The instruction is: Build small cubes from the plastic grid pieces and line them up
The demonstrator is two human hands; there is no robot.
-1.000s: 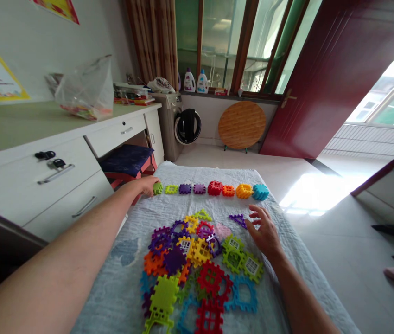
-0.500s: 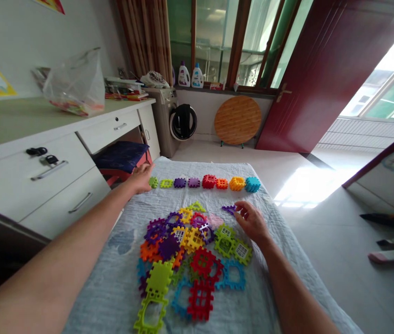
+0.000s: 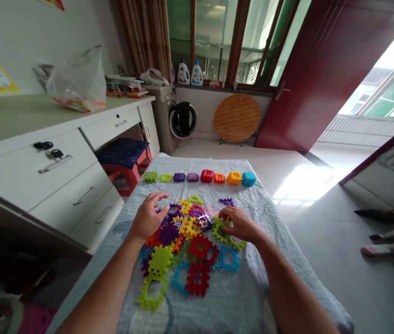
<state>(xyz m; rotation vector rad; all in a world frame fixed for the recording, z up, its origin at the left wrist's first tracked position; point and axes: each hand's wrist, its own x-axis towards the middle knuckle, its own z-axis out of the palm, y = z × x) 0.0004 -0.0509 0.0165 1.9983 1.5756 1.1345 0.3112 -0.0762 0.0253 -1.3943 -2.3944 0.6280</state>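
My left hand [image 3: 150, 217] hovers over the left side of the pile with its fingers apart, near the purple pieces and a flat purple tile [image 3: 169, 234]. My right hand [image 3: 239, 223] is over the pile's right side, fingers curved and thumb apart, above the lime-green window tiles [image 3: 219, 230]. Whether it touches them I cannot tell. A purple triangular piece [image 3: 226, 202] lies just beyond it. In the pile's front are red window tiles [image 3: 197, 279], a blue frame [image 3: 227, 258], a solid lime tile [image 3: 160, 260] and a lime frame [image 3: 152, 293].
Along the table's far side runs a row of stacked pieces: green [image 3: 150, 176], lime, purple, red [image 3: 207, 176], orange, yellow [image 3: 234, 178] and blue [image 3: 249, 179]. A stool [image 3: 122, 153] and a drawer desk [image 3: 65, 162] stand at the left. A pale cloth [image 3: 252, 287] covers the table.
My left hand has come back from the green stack in the row to the pile. My right hand has left the purple triangular piece and moved nearer, over the green tiles.
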